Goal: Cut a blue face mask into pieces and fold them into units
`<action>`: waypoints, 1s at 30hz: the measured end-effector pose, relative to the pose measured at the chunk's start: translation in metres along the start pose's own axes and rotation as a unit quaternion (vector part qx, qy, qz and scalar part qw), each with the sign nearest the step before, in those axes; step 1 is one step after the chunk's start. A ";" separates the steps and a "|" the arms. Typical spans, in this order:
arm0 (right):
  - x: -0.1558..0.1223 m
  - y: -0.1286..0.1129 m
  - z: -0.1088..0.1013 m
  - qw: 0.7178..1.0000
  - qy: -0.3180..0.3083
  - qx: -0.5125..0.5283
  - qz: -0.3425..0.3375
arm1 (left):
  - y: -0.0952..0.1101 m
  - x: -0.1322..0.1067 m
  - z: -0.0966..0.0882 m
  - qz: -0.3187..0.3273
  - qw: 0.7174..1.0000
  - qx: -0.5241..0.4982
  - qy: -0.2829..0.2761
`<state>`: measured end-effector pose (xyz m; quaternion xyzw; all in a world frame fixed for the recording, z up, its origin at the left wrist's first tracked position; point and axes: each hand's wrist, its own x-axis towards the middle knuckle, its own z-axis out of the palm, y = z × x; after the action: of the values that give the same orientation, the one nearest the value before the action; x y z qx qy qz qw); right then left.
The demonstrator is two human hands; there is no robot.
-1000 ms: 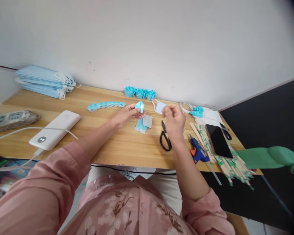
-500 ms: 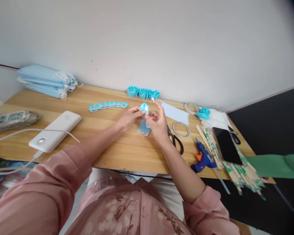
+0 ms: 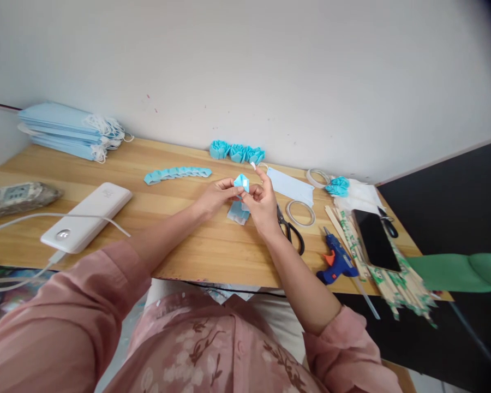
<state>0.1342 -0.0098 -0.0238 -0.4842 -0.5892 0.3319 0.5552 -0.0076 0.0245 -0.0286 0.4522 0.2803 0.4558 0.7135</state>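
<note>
Between both hands, above the middle of the table, is a small folded blue piece (image 3: 240,179) of mask-like fabric with a white patch on its front. My left hand (image 3: 217,196) pinches its left side between thumb and fingers. My right hand (image 3: 263,206) grips its lower right, the index finger raised with a small white strip (image 3: 252,165) at its tip. Below the hands lie cut blue pieces (image 3: 237,214), partly covered by the right hand. Black-handled scissors (image 3: 295,240) rest beside the right wrist. A row of similar folded blue pieces (image 3: 178,173) lies to the left.
Three blue fabric flowers (image 3: 237,153) sit near the wall. A mask (image 3: 290,185), tape rolls (image 3: 300,213), a blue glue gun (image 3: 339,256), a phone (image 3: 376,240) and wrapped chopsticks (image 3: 405,295) are right. A power bank (image 3: 88,217) and stacked masks (image 3: 61,128) are left.
The view has shifted slightly, so most things appear a little further left and up. Both hands keep hold of the folded piece, with hardly any change in the fingers.
</note>
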 end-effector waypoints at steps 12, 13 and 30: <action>-0.001 0.004 -0.006 0.999 -0.027 -0.022 0.000 | 0.022 -0.003 -0.003 0.041 0.990 0.137 -0.009; -0.001 0.004 -0.007 0.999 -0.026 -0.024 0.000 | 0.023 -0.003 -0.004 0.044 0.988 0.147 -0.011; 0.001 -0.012 -0.022 1.000 -0.019 0.010 0.021 | 0.030 0.000 -0.010 0.030 0.967 0.252 0.028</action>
<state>0.1537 -0.0154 -0.0088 -0.4842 -0.5861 0.3589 0.5415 -0.0273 0.0341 -0.0055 0.6127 0.3927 0.4041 0.5541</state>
